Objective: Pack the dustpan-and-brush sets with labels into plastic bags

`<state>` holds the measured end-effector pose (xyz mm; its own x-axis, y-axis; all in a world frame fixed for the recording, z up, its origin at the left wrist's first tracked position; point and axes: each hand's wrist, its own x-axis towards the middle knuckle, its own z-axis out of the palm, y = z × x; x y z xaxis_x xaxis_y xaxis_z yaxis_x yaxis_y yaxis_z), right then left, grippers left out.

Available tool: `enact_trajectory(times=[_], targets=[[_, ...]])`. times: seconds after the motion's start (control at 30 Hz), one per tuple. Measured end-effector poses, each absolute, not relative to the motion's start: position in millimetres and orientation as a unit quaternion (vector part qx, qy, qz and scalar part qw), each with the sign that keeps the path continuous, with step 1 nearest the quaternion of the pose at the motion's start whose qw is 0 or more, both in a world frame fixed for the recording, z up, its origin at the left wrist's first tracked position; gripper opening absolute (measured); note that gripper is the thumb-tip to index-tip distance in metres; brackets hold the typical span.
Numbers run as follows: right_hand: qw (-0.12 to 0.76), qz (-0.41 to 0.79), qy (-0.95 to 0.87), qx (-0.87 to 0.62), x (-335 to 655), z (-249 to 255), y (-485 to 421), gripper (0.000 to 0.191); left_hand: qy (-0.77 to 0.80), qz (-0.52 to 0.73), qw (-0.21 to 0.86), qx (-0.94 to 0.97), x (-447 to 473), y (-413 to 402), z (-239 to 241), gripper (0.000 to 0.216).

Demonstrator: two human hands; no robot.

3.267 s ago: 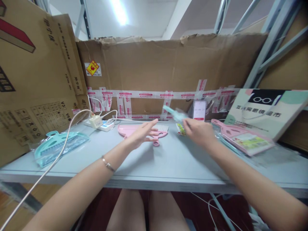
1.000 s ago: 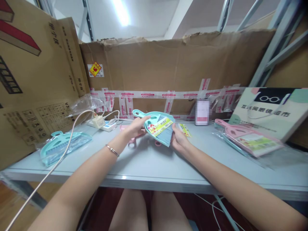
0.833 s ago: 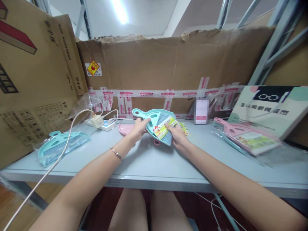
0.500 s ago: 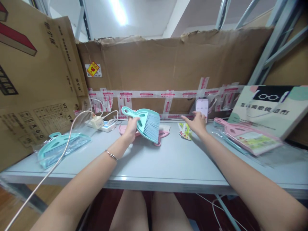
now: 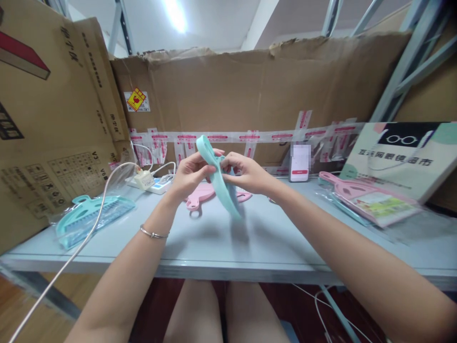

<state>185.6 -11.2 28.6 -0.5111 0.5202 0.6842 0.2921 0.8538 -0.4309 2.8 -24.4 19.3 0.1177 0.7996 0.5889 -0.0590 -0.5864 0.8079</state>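
Observation:
A turquoise hand brush is held up over the table, turned nearly edge-on and slightly blurred. Its bristles face mostly away toward the right, so little of them shows. My left hand is closed round the handle side, thumb pressed on the near face. From the other side my right hand pinches the brush near its handle, fingers bent. Whether a dustpan is nested with it I cannot tell. Just behind, lying on the table, a pink brush and dustpan set is partly covered by the hands and the turquoise brush.
A bagged turquoise set lies left, crossed by a white cable near a power strip. A phone leans at the back against a cardboard box. Bagged pink pieces lie right, before a printed box.
My right hand has left the phone and moved left onto the turquoise brush. The brush has turned from face-on to edge-on. The phone screen now shows a red button.

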Motion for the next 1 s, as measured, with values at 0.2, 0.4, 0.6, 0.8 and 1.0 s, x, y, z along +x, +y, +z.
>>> enact_trajectory(times=[0.2,0.4,0.6,0.8,1.0], targets=[[0.490,-0.038,-0.818,-0.298,222.6,27.6,19.8,0.007,0.320,0.698,0.091,0.634,-42.0,-16.3,26.7,0.026],[0.329,0.108,-0.879,-0.328,231.1,-30.3,58.9,0.020,0.438,0.420,-0.046,0.794,-61.6,-3.1,5.8,0.009],[0.382,0.171,-0.830,-0.368,224.8,-62.8,67.5,0.030,0.527,0.208,-0.004,0.824,-68.0,14.3,-18.4,0.016],[0.500,0.100,-0.663,-0.547,334.6,-45.4,45.6,0.020,0.541,0.205,-0.028,0.815,-77.7,16.1,-23.2,0.055],[0.413,-0.004,-0.554,-0.723,468.7,-62.0,-2.6,0.028,0.514,0.276,-0.085,0.807,-61.5,15.5,-15.9,0.040]])
